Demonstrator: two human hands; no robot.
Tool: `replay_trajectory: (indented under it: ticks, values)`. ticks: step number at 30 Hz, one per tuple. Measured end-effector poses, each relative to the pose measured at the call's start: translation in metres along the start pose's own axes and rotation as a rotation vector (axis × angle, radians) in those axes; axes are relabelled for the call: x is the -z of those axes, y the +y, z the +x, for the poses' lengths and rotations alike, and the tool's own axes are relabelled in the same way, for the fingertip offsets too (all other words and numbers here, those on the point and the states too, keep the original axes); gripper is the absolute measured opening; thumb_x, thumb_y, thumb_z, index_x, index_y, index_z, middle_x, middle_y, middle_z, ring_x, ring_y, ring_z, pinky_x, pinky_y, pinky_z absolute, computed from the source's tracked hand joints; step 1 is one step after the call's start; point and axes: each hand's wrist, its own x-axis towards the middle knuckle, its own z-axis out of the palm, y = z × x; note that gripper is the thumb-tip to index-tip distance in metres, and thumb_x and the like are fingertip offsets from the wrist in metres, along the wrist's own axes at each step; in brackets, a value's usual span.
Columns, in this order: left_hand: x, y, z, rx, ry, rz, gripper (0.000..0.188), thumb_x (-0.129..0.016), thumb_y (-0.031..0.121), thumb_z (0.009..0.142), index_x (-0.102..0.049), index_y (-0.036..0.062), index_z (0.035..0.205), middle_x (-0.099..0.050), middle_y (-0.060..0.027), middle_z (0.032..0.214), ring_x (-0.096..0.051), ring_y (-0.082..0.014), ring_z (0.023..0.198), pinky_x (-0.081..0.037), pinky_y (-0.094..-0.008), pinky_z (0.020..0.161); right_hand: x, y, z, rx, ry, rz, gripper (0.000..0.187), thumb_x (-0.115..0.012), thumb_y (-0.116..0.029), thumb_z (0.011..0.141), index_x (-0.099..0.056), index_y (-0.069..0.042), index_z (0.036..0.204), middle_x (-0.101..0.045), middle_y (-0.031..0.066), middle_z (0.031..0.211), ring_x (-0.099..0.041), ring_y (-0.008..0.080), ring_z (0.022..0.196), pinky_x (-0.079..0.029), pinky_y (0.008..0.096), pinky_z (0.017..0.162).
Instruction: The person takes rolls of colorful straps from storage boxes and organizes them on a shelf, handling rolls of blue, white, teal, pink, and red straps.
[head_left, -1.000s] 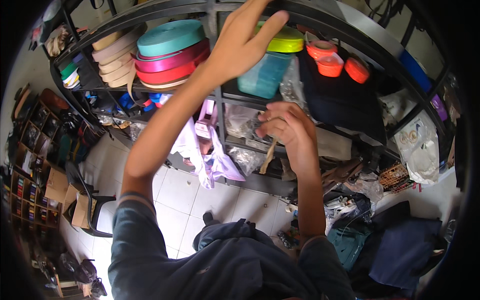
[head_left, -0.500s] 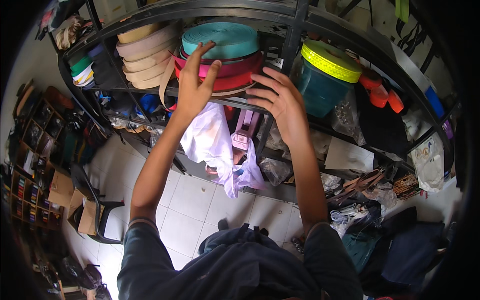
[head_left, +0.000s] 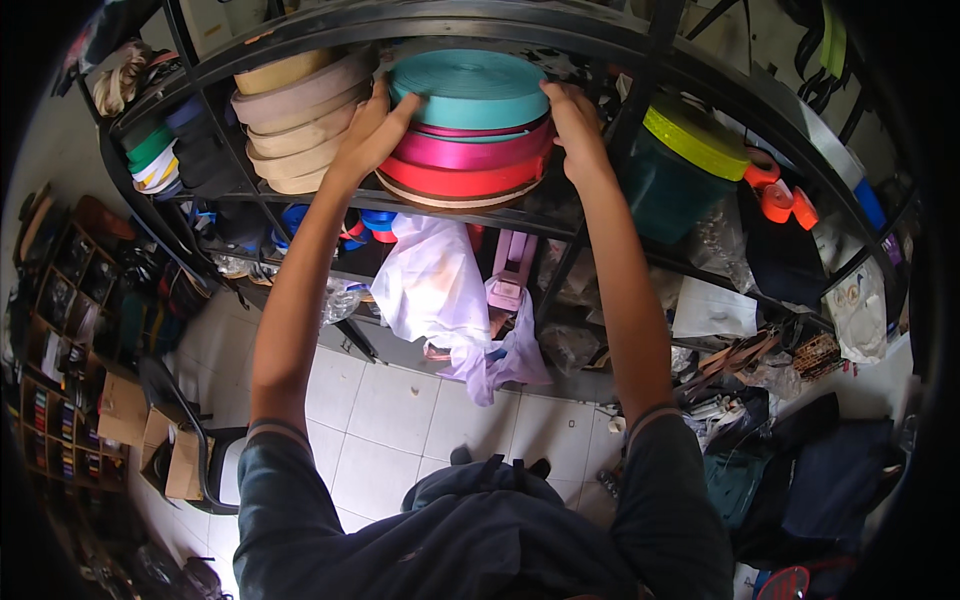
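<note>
A wide teal roll of webbing (head_left: 470, 95) tops a stack on the black metal shelf. Beneath it lie a magenta ribbon roll (head_left: 485, 153) and a red ribbon roll (head_left: 460, 180), with a brown and cream edge at the bottom. My left hand (head_left: 372, 135) clasps the teal roll's left side, its thumb at the front rim and its other fingers partly hidden behind. On the opposite side my right hand (head_left: 580, 130) presses its fingers against the right rim. The teal roll sits level between both hands.
Beige rolls (head_left: 290, 125) stand stacked left. To the right, a yellow reflective roll (head_left: 700, 140) rests on a dark teal bin (head_left: 675, 195), near orange rolls (head_left: 778, 200). A white plastic bag (head_left: 430, 275) hangs below the shelf. A chair (head_left: 210, 450) stands lower left.
Both hands have closed in on the teal roll's sides from open, spread positions. The left fingers no longer lie over its top. The view has shifted slightly, and the beige strap end is no longer seen.
</note>
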Motion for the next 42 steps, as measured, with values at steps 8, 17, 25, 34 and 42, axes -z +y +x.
replay_trajectory:
  ticks: [8, 17, 25, 34, 42]
  values:
    - [0.010, -0.037, 0.026, 0.152, -0.115, -0.097, 0.052, -0.029, 0.036, 0.092, -0.049, 0.0079, 0.131, -0.043, -0.0254, 0.136, -0.039, -0.0408, 0.127, -0.031, -0.0381, 0.105, -0.006, 0.005, 0.004, 0.031, 0.009, -0.096, 0.053, -0.059, -0.045, 0.084, -0.054, -0.007, 0.120, -0.052, 0.0156, 0.125, -0.048, 0.0284, 0.117, -0.038, 0.0434, 0.094]
    - [0.016, -0.015, 0.014, 0.145, -0.174, 0.040, 0.094, -0.043, 0.067, 0.082, -0.037, -0.0119, 0.132, -0.049, -0.0363, 0.122, -0.045, -0.0419, 0.123, -0.033, -0.0378, 0.104, -0.003, 0.043, -0.020, 0.464, 0.154, -0.472, 0.057, -0.055, -0.043, 0.090, -0.048, 0.000, 0.127, -0.054, 0.0210, 0.121, -0.054, 0.0279, 0.109, -0.041, 0.0347, 0.094]
    - [0.030, -0.032, 0.053, 0.001, -0.371, 0.088, 0.061, -0.041, 0.060, 0.086, -0.036, 0.0340, 0.142, -0.042, -0.0299, 0.134, -0.044, -0.0393, 0.124, -0.038, -0.0377, 0.097, -0.010, 0.020, 0.018, 0.116, 0.066, -0.320, 0.058, -0.050, -0.047, 0.090, -0.055, 0.002, 0.121, -0.058, 0.0200, 0.120, -0.052, 0.0284, 0.114, -0.037, 0.0345, 0.098]
    - [0.012, -0.018, 0.074, 0.510, -0.449, -0.173, 0.043, -0.043, 0.044, 0.090, -0.055, 0.0270, 0.127, -0.059, -0.0112, 0.106, -0.059, -0.0154, 0.076, -0.047, -0.0264, 0.060, 0.001, 0.004, 0.003, -0.073, -0.055, -0.245, 0.073, -0.054, -0.065, 0.077, -0.051, -0.014, 0.129, -0.052, 0.0061, 0.115, -0.048, 0.0217, 0.102, -0.038, 0.0386, 0.085]
    - [-0.002, -0.039, 0.093, 0.530, -0.449, -0.300, 0.042, -0.051, 0.043, 0.090, -0.057, 0.0147, 0.121, -0.061, -0.0115, 0.103, -0.059, -0.0162, 0.076, -0.048, -0.0253, 0.059, 0.002, 0.007, 0.010, -0.149, -0.089, -0.194, 0.070, -0.056, -0.064, 0.077, -0.050, -0.018, 0.129, -0.051, 0.0052, 0.117, -0.047, 0.0216, 0.104, -0.038, 0.0393, 0.085]
